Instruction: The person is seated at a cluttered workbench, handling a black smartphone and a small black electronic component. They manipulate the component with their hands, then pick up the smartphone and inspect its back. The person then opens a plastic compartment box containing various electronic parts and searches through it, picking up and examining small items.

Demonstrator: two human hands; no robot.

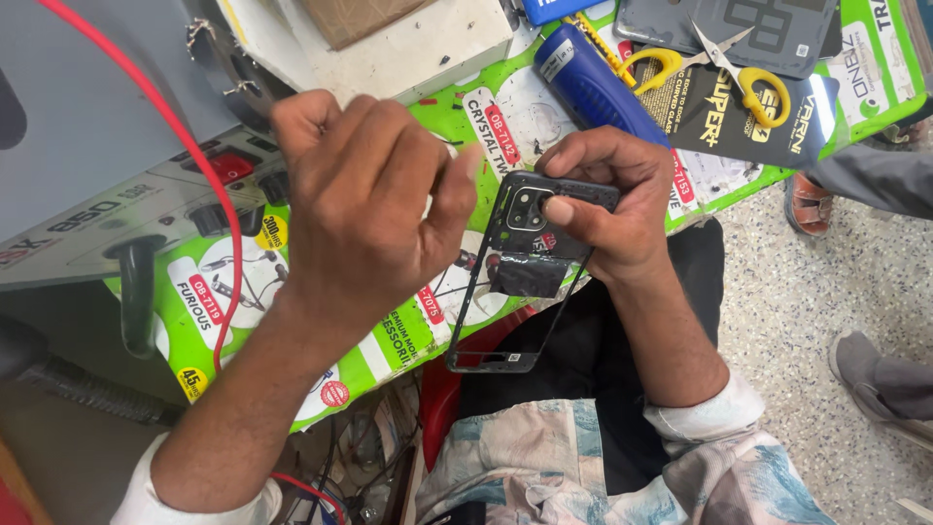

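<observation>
Grey machine [87,126] fills the upper left of the frame, a red cable [209,175] curving down across its front and over the green printed mat [379,350] on the tabletop. Just right of it, left of centre, the left hand [364,209] hangs curled with its back to the camera; its grip looks pinched shut, but what, if anything, sits between the fingertips cannot be told. At centre the phone frame [520,272], a black open shell with the camera block at its top, is held upright over the lap. The right hand [612,199] grips its upper end, thumb pressed beside the lenses. It looks light, thin and easily twisted, so the thicker top corner seems the safest hold. Toward the upper right lie a blue tool [593,83], yellow-handled scissors [724,68] and black packets [748,122]. Another person's sandalled foot [807,204] shows at the right edge.
</observation>
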